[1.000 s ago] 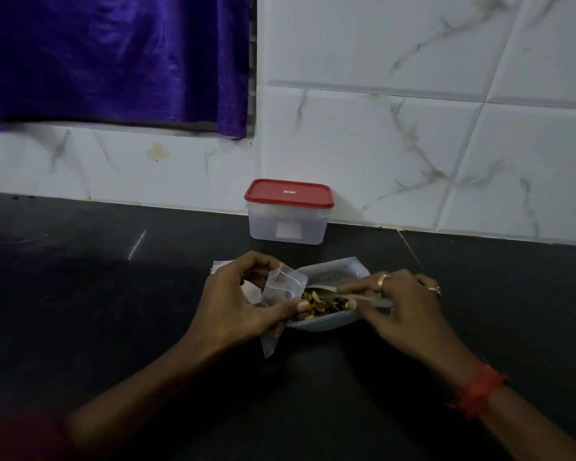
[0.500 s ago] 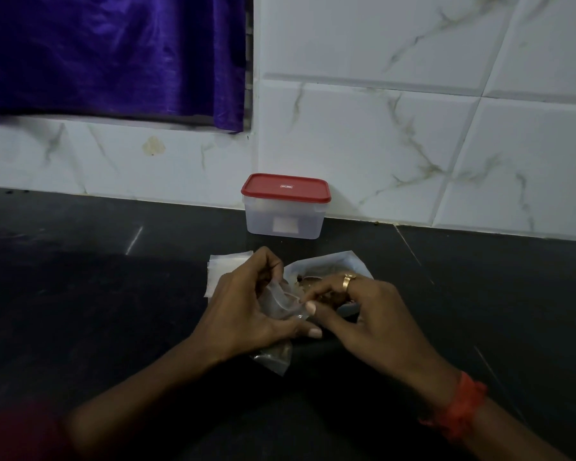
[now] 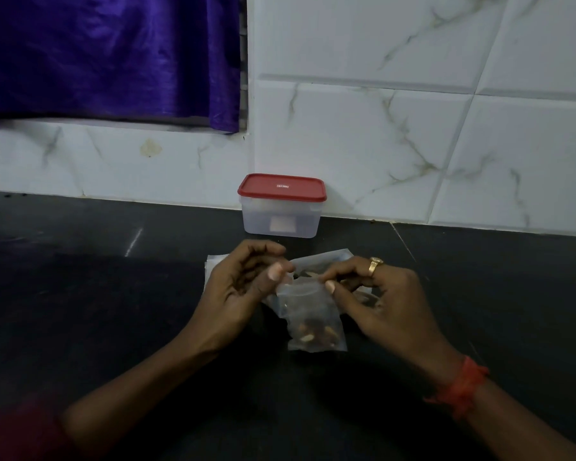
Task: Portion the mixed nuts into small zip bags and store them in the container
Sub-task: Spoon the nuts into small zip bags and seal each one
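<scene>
I hold the zip bag (image 3: 313, 316) up between my two hands, low over the dark counter (image 3: 97, 311) and straight in front of me. My left hand (image 3: 243, 284) pinches its top left corner between thumb and forefinger, and the other fingers curl loosely over the palm without holding anything. My right hand (image 3: 379, 301) pinches the top edge near the right corner, thumb in front and bent fingers behind the plastic. The bag hangs down from that edge, so most of it lies below and between my thumbs, on my side of the fingertips. A small heap of nuts (image 3: 313, 332) sits at its bottom. I cannot tell whether its lower edge touches the counter, nor whether the zip is pressed closed. Just behind my hands lies the big bag (image 3: 320, 259), partly hidden by my fingers, with a few dark pieces showing at its mouth. A flat stack of spare bags (image 3: 212, 261) peeks out behind my left hand. The container (image 3: 281, 221) stands farther back against the tiled wall (image 3: 363, 134), its red lid (image 3: 281, 188) on, well apart from both hands. A purple curtain (image 3: 107, 54) hangs at the upper left. My right hand wears a gold ring (image 3: 375, 263) and, at the wrist, an orange band (image 3: 463, 387).
</scene>
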### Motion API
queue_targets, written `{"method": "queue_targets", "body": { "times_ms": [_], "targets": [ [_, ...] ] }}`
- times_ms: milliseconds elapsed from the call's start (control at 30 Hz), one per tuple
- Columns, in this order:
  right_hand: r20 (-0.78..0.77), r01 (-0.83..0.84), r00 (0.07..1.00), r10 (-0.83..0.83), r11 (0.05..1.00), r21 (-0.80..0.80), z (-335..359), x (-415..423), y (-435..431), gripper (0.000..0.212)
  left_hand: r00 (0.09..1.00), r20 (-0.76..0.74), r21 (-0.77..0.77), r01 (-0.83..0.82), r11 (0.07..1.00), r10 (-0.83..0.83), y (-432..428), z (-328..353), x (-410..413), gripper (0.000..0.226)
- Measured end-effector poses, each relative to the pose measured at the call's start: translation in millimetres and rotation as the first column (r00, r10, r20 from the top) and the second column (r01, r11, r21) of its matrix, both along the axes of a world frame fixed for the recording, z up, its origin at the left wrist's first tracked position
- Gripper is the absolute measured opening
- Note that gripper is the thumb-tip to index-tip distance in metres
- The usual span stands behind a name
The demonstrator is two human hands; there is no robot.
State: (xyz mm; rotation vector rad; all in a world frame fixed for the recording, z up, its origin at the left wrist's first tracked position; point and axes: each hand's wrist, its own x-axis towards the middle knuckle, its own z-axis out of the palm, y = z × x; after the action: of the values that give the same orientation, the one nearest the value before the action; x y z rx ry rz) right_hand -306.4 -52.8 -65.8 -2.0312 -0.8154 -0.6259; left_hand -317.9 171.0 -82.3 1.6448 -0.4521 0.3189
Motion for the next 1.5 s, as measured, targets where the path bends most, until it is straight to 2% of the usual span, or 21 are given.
{"method": "queue_targets", "body": {
  "times_ms": [167, 267, 333, 400, 500, 567, 700, 933, 1133, 1233, 1367, 1500],
  "targets": [
    [-0.016, 0.043, 0.999, -0.040, 0.970, 0.241, 1.0, -3.2, 3.6, 0.014, 0.988, -0.098, 0.079, 0.126, 0.989, -0.119, -8.6, -1.3, -3.6, 0.062],
    [-0.081, 0.041, 0.997, -0.013, 0.931, 0.362, 3.6, -5.2, 4.3, 0.009, 0.966, -0.161, 0.123, 0.223, 0.967, -0.203, -10.8, -0.8, -3.9, 0.046],
    [-0.089, 0.052, 0.996, -0.021, 0.929, 0.366, 4.4, -5.7, 4.6, 0.012, 0.953, -0.198, 0.124, 0.258, 0.958, -0.231, -12.5, -0.9, -4.3, 0.033],
    [-0.126, 0.035, 0.992, 0.008, 0.942, 0.334, 5.1, -5.4, 4.4, 0.018, 0.946, -0.229, 0.092, 0.257, 0.962, -0.231, -12.7, -0.9, -4.1, 0.033],
    [-0.266, -0.028, 0.959, 0.100, 0.965, 0.262, 4.0, -5.4, 4.5, 0.046, 0.954, -0.221, 0.060, 0.222, 0.973, -0.204, -13.4, -0.7, -3.1, 0.039],
    [-0.330, -0.040, 0.939, 0.102, 0.981, 0.189, 1.4, -5.6, 4.5, 0.057, 0.963, -0.211, 0.035, 0.180, 0.983, -0.168, -14.5, 0.0, -3.3, 0.041],
    [-0.390, -0.099, 0.906, 0.163, 0.979, 0.178, -1.8, -4.7, 4.9, 0.054, 0.946, -0.283, -0.045, 0.152, 0.987, -0.159, -15.0, 4.2, -4.1, 0.031],
    [-0.486, -0.055, 0.862, 0.146, 0.979, 0.196, -6.4, 0.3, 6.3, 0.055, 0.899, -0.392, -0.128, 0.154, 0.980, -0.193, -12.1, 6.9, -4.5, 0.039],
    [-0.535, -0.065, 0.800, 0.272, 0.925, 0.373, -6.0, 2.7, 9.1, 0.048, 0.911, -0.367, -0.168, 0.133, 0.977, -0.187, -10.4, 9.3, -3.0, 0.031],
    [-0.558, -0.046, 0.785, 0.268, 0.924, 0.379, -5.8, 2.5, 10.5, 0.046, 0.896, -0.392, -0.237, 0.120, 0.964, -0.208, -11.2, 9.6, -3.1, 0.029],
    [-0.608, -0.061, 0.736, 0.297, 0.924, 0.378, -6.0, 3.5, 9.8, 0.050, 0.913, -0.373, -0.193, 0.095, 0.976, -0.163, -13.4, 6.3, -3.4, 0.028],
    [-0.589, -0.054, 0.754, 0.290, 0.921, 0.385, -6.1, 5.3, 6.2, 0.048, 0.922, -0.361, -0.120, 0.106, 0.987, -0.143, -13.3, 8.0, -5.3, 0.026]
  ]
}}
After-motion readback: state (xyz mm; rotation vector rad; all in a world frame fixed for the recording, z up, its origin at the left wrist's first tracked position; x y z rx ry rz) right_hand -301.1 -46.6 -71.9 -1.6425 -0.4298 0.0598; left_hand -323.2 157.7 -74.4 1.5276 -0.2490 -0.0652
